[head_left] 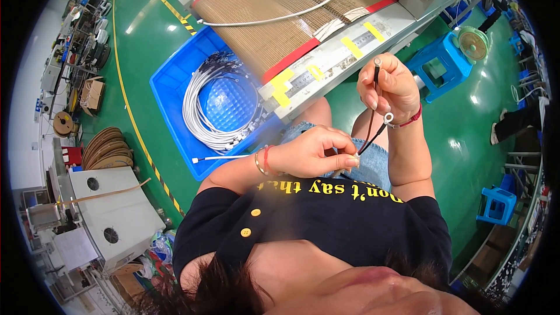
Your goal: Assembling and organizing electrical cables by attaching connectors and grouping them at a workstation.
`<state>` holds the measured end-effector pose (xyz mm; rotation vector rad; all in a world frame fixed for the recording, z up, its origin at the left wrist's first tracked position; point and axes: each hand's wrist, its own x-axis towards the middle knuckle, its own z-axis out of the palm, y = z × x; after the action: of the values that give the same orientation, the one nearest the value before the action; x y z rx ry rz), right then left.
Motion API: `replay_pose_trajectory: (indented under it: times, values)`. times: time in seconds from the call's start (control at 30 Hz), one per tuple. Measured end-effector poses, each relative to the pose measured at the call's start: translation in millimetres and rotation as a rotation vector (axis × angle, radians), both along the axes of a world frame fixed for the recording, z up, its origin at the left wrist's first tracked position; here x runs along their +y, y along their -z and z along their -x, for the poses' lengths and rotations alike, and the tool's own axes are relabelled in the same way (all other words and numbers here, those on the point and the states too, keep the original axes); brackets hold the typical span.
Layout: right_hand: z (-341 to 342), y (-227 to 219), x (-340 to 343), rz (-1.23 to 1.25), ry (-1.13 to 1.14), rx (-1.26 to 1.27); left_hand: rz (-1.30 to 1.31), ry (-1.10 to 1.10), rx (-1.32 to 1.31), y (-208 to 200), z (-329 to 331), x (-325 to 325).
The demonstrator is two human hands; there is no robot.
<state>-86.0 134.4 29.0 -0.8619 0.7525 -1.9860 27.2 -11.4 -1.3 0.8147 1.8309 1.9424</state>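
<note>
My left hand (318,151) is closed in a pinch on the end of a cable, low in front of my shirt. From its fingertips run thin dark wires, one black and one brownish, with black sleeves near their ends. My right hand (389,84), raised higher and to the right, has its fingers closed on one wire, whose ring terminal (378,62) sticks up above the fingers. A second ring terminal (388,118), on a black-sleeved wire, stands free just below that hand. A white cable (219,157) with a connector end passes behind my left forearm.
A blue bin (175,114) at left holds a coil of white cables (195,114). Ahead, a conveyor with a brown mesh belt (262,0) carries more white cables (274,22). Right of it stand a blue stool (443,61) and a small green fan (473,44).
</note>
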Motion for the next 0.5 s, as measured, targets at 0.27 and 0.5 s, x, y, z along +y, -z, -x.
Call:
replay_pose_trajectory:
  times: [0.27, 0.5]
  values:
    - [-7.8, -0.5, -0.2, -0.026, 0.062, -0.093, -0.026, -0.017, -0.077, -2.9, 0.2, -1.6]
    - [-20.0, 53.2, 10.4, -0.318, 0.255, -0.321, -0.172, -0.127, -0.239, -6.3, 10.4, -8.5]
